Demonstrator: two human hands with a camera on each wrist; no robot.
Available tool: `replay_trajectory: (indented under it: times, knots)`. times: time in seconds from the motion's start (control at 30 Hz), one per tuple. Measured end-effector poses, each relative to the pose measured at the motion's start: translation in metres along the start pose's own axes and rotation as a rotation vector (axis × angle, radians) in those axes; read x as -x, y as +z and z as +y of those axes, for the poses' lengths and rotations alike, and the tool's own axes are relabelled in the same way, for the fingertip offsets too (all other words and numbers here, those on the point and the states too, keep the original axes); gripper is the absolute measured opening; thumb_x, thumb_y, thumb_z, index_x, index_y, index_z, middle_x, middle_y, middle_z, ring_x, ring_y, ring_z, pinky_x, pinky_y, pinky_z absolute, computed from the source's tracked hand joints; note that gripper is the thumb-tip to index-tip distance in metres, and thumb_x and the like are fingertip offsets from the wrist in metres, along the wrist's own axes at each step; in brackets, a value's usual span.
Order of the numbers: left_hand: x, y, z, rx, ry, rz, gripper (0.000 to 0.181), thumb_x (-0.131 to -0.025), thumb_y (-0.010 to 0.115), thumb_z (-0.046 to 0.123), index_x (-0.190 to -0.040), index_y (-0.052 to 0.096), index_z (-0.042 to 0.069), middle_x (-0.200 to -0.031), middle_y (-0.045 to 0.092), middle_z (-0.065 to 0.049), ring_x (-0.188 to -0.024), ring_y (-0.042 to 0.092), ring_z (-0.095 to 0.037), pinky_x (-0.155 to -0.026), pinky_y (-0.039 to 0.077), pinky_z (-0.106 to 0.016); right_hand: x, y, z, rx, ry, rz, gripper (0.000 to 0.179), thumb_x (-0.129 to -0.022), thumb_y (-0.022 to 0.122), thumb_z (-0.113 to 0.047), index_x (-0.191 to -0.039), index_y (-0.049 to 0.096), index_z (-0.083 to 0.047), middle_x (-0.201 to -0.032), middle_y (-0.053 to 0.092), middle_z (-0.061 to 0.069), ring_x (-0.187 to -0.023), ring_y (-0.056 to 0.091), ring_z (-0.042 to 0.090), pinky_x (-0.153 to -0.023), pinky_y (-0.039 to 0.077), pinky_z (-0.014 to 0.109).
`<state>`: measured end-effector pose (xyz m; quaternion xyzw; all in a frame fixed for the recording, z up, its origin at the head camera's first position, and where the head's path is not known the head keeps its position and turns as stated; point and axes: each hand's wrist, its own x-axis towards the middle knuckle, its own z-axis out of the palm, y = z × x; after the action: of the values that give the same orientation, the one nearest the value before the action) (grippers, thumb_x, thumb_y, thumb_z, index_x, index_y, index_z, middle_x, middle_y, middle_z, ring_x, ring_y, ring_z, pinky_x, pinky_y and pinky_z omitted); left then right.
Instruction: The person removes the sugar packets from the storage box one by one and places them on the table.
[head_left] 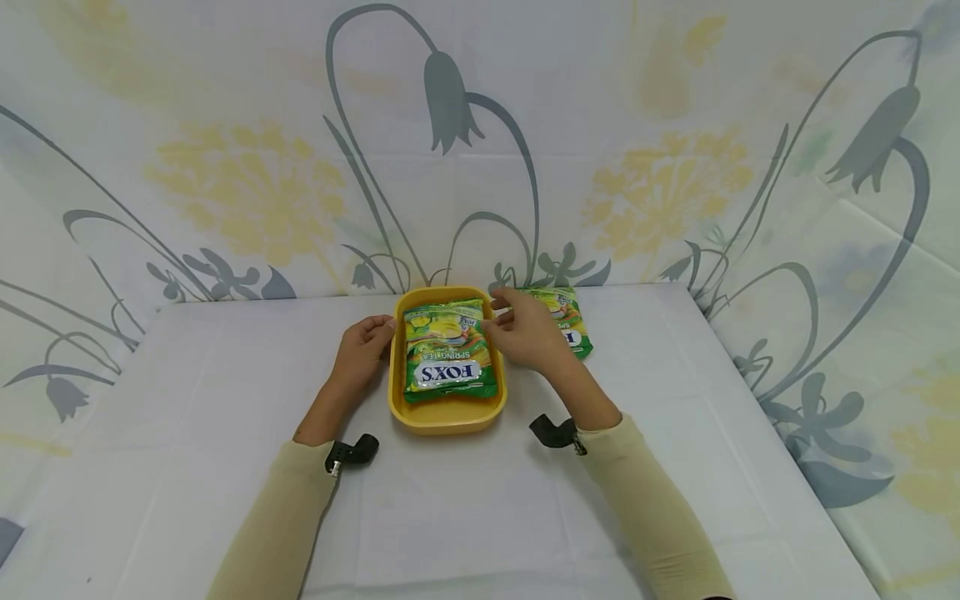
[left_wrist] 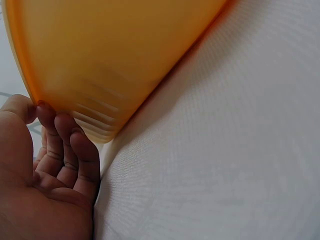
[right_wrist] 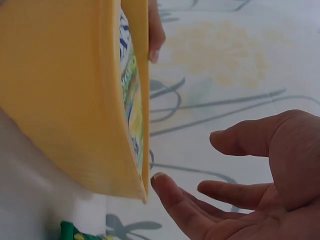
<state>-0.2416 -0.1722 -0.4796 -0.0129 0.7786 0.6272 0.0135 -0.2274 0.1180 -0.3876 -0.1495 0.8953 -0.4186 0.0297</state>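
Observation:
A yellow plastic tray (head_left: 448,421) stands on the white-covered table, and a green FOX'S Spring Tea candy packet (head_left: 444,346) lies in it. My left hand (head_left: 360,354) is at the tray's left side. In the left wrist view, its thumb and forefinger pinch the tray's rim (left_wrist: 44,102). My right hand (head_left: 528,333) hovers by the tray's right rim. The right wrist view shows that hand (right_wrist: 250,185) with thumb and fingers spread apart, holding nothing. A second green FOX'S packet (head_left: 570,321) lies right of the tray, partly hidden behind the right hand.
A white cloth (head_left: 450,517) covers the table. Flower-printed fabric (head_left: 480,208) rises at the back and both sides. A black wrist camera (head_left: 352,452) is strapped at the left cuff, and another camera (head_left: 553,432) at the right.

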Motion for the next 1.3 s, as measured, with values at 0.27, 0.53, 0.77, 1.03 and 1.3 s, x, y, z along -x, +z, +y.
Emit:
replay_trajectory:
  times: [0.27, 0.53, 0.77, 1.03, 1.3]
  knots:
    - [0.000, -0.001, -0.001, -0.009, -0.005, 0.000, 0.046, -0.112, 0.053, 0.035, -0.137, 0.059, -0.003, -0.118, 0.071, -0.017, -0.096, 0.062, -0.018, -0.080, 0.053, -0.019, 0.005, 0.014, -0.011, 0.005, -0.004, -0.098, 0.064, -0.102, 0.069, -0.022, -0.157, 0.045, 0.001, -0.125, 0.068, 0.023, -0.108, 0.070, 0.032, -0.092, 0.059, 0.042]
    - [0.002, -0.002, 0.001, -0.005, 0.000, 0.003, 0.045, -0.112, 0.053, 0.034, -0.136, 0.059, -0.004, -0.116, 0.071, -0.016, -0.095, 0.062, -0.016, -0.079, 0.052, -0.020, 0.007, 0.030, -0.019, 0.076, 0.018, -0.120, 0.072, -0.101, 0.066, -0.027, -0.161, 0.038, 0.000, -0.145, 0.058, 0.021, -0.124, 0.060, 0.032, -0.107, 0.050, 0.050]
    - [0.002, -0.001, 0.001, 0.021, 0.001, 0.000, 0.043, -0.112, 0.054, 0.033, -0.135, 0.059, -0.004, -0.112, 0.070, -0.014, -0.093, 0.061, -0.015, -0.078, 0.052, -0.020, 0.010, 0.045, -0.023, -0.029, 0.066, -0.189, 0.082, -0.102, 0.066, -0.026, -0.166, 0.022, 0.001, -0.167, 0.029, 0.026, -0.146, 0.042, 0.038, -0.121, 0.036, 0.054]
    - [0.001, 0.001, 0.001, 0.011, 0.001, 0.001, 0.044, -0.112, 0.054, 0.033, -0.136, 0.059, -0.003, -0.116, 0.071, -0.016, -0.095, 0.061, -0.016, -0.079, 0.052, -0.020, 0.010, 0.050, -0.026, -0.019, 0.066, -0.146, 0.073, -0.101, 0.067, -0.023, -0.158, 0.033, 0.006, -0.142, 0.054, 0.024, -0.129, 0.055, 0.035, -0.110, 0.048, 0.051]
    - [0.000, 0.000, 0.003, 0.012, 0.004, 0.004, 0.043, -0.112, 0.054, 0.031, -0.134, 0.059, -0.005, -0.113, 0.071, -0.014, -0.095, 0.060, -0.015, -0.080, 0.051, -0.020, 0.012, 0.049, -0.028, -0.049, 0.138, -0.146, 0.085, -0.100, 0.068, -0.025, -0.167, 0.021, 0.000, -0.159, 0.026, 0.033, -0.128, 0.049, 0.038, -0.109, 0.046, 0.053]
